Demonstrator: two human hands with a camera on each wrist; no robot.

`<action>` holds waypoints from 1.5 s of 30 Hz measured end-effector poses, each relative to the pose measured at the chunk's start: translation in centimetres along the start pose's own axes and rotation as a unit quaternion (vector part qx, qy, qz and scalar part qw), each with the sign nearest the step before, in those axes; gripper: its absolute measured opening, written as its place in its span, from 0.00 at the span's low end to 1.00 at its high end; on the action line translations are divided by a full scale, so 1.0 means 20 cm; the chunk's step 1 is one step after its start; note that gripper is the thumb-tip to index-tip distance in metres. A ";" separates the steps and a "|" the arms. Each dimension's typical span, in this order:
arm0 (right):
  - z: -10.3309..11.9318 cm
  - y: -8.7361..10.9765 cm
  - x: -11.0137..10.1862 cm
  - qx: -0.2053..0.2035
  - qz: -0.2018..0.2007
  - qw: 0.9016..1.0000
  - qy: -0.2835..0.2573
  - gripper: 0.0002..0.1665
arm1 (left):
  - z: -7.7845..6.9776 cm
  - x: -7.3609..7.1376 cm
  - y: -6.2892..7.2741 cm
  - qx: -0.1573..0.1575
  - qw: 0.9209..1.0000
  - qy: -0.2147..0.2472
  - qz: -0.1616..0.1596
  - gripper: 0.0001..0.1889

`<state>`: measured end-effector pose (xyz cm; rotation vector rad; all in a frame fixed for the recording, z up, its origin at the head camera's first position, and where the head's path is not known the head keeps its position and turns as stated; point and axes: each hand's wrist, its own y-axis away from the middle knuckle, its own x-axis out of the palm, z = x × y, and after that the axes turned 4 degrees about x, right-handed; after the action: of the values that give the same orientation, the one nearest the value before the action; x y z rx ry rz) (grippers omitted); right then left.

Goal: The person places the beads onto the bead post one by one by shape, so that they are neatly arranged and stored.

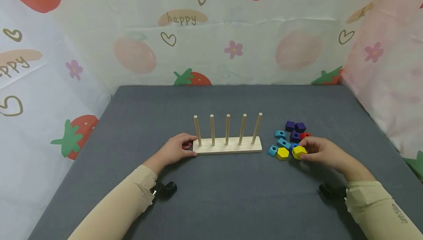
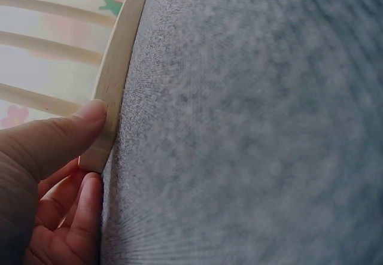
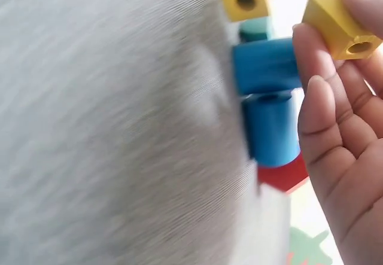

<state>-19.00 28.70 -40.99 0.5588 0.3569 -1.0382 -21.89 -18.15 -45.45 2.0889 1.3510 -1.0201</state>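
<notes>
A pale wooden peg stand with several upright pegs lies across the middle of the table. My left hand grips its left end, and in the left wrist view the thumb presses on the long front side of the base. Over at the right, my right hand pinches a yellow hexagonal bead between thumb and fingers. In the right wrist view this bead shows a round hole and is lifted off the cloth. A second yellow hexagonal bead lies just left of it.
Around the right hand lie light blue beads, purple beads, a blue bead and a red bead, the last partly hidden. Grey cloth covers the table; a strawberry-print curtain hangs behind.
</notes>
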 end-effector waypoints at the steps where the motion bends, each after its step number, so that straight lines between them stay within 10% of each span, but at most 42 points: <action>1: 0.01 0.00 0.00 -0.009 -0.004 1.000 -0.004 0.18 | 0.00 0.00 0.00 0.001 1.000 0.000 0.000 0.28; 30: 0.45 -0.16 -0.10 -0.190 -0.090 0.977 -0.027 0.12 | 0.00 -0.01 -0.02 0.001 1.000 0.003 -0.003 0.28; 45: 0.72 -0.29 -0.05 -0.172 -0.119 0.978 0.000 0.21 | -0.01 0.00 -0.03 -0.011 1.000 0.010 -0.013 0.26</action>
<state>-24.24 18.70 -30.42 0.2072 0.6015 -1.1733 -22.42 -17.76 -45.38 2.0765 1.3955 -0.9924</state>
